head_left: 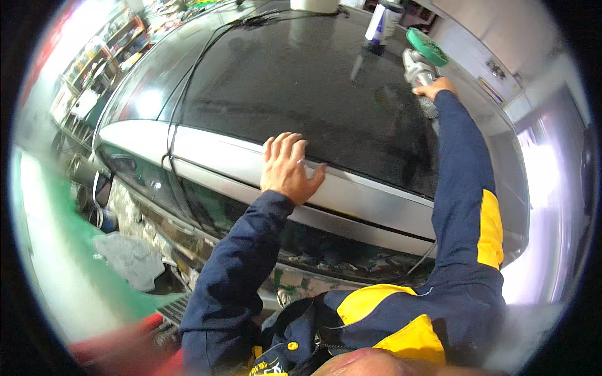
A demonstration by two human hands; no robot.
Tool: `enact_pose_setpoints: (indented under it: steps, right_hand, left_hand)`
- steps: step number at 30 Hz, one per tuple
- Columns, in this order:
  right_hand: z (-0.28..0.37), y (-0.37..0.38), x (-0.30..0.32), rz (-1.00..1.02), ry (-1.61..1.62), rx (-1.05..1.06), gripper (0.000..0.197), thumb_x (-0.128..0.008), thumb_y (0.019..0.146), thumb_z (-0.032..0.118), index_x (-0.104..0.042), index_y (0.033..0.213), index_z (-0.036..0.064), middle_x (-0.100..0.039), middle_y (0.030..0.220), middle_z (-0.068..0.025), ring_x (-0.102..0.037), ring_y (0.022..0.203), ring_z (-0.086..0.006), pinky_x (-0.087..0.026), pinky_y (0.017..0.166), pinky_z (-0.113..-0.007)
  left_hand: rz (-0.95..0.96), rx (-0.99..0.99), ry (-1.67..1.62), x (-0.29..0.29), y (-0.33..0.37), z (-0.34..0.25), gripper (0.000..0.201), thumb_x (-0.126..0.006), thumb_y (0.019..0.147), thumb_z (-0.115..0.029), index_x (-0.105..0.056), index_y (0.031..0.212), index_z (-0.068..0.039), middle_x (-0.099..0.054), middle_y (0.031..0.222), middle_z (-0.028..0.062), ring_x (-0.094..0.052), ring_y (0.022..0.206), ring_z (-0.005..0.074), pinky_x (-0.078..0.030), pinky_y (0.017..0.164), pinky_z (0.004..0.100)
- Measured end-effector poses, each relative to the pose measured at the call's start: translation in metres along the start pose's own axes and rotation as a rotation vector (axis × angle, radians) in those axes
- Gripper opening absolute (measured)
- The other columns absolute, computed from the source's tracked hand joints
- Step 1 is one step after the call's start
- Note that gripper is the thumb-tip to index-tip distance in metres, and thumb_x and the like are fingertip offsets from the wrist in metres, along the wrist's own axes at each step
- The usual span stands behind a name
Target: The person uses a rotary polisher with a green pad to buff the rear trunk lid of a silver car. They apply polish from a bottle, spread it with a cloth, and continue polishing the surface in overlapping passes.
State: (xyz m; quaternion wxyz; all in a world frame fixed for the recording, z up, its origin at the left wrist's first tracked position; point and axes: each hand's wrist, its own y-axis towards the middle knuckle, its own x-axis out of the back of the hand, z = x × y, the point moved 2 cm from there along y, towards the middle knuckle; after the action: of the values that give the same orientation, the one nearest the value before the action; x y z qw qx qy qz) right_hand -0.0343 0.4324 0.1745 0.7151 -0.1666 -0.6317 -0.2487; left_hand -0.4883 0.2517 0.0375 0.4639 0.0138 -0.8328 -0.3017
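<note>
A car with a dark, glossy roof (295, 81) and a silver side edge (213, 149) spreads out in front of me. My left hand (287, 168) rests on the silver edge with its fingers stretched over onto the roof; it holds nothing. Farther off on the right, my right hand (437, 89) is wrapped round the silver body of a power polisher (415, 70). The polisher's round green pad (427, 47) is tilted up, apart from the roof. Near it, a white bottle with a dark blue lower part (382, 26) stands on the roof.
A black cable (188, 81) runs over the roof's left part and hangs down the car's side. A white container (313, 5) stands at the far edge. Cluttered shelves (103, 56) are at the far left. A grey cloth or sheet (132, 258) lies lower left.
</note>
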Motion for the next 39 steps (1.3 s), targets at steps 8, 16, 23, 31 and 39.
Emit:
enact_pose_setpoints:
  steps: [8,16,23,31,39]
  right_hand:
    - [-0.006,0.007,-0.024,-0.050,-0.016,-0.007,0.094,-0.099,0.064,0.055,-0.073,0.136,0.0000,-0.070,0.143,-0.0245,-0.068,0.133,-0.0363,-0.053,0.113,-0.047]
    - [-0.008,0.008,-0.025,0.026,-0.093,0.085,0.103,-0.090,0.068,0.074,-0.072,0.138,0.0007,-0.070,0.144,-0.0232,-0.067,0.134,-0.0369,-0.053,0.112,-0.047]
    - [-0.002,-0.013,-0.019,-0.070,-0.052,-0.030,0.101,-0.074,0.081,0.084,-0.068,0.143,0.0038,-0.070,0.145,-0.0206,-0.068,0.134,-0.0355,-0.055,0.110,-0.048]
    - [-0.013,-0.003,-0.016,-0.466,0.230,-0.081,0.065,-0.071,0.097,0.058,-0.064,0.137,0.0077,-0.074,0.135,-0.0196,-0.070,0.126,-0.0391,-0.056,0.105,-0.050]
    - [0.097,0.064,0.052,-0.829,0.691,0.445,0.088,-0.092,0.075,0.059,-0.068,0.131,-0.0042,-0.074,0.131,-0.0242,-0.070,0.124,-0.0381,-0.055,0.108,-0.048]
  left_hand:
    - [-0.068,-0.014,0.030,0.000,0.000,0.001,0.058,-0.084,0.085,-0.039,-0.066,0.125,-0.001,-0.062,0.139,0.0183,-0.052,0.141,0.0371,-0.033,0.124,0.0556]
    - [-0.108,-0.009,0.022,0.002,0.000,-0.003,0.054,-0.083,0.082,-0.033,-0.067,0.124,-0.002,-0.065,0.136,0.0182,-0.054,0.139,0.0375,-0.032,0.125,0.0551]
    - [-0.002,0.010,0.029,0.003,0.000,-0.004,0.058,-0.082,0.087,-0.034,-0.064,0.130,0.000,-0.061,0.142,0.0179,-0.050,0.144,0.0364,-0.028,0.128,0.0558]
    - [0.056,0.030,0.047,0.000,0.001,-0.002,0.060,-0.079,0.089,-0.039,-0.065,0.132,0.001,-0.058,0.146,0.0179,-0.043,0.150,0.0361,-0.023,0.130,0.0580]
    - [0.074,0.008,0.063,0.003,0.006,-0.007,0.062,-0.080,0.087,-0.039,-0.064,0.132,0.000,-0.058,0.147,0.0181,-0.044,0.150,0.0373,-0.024,0.129,0.0599]
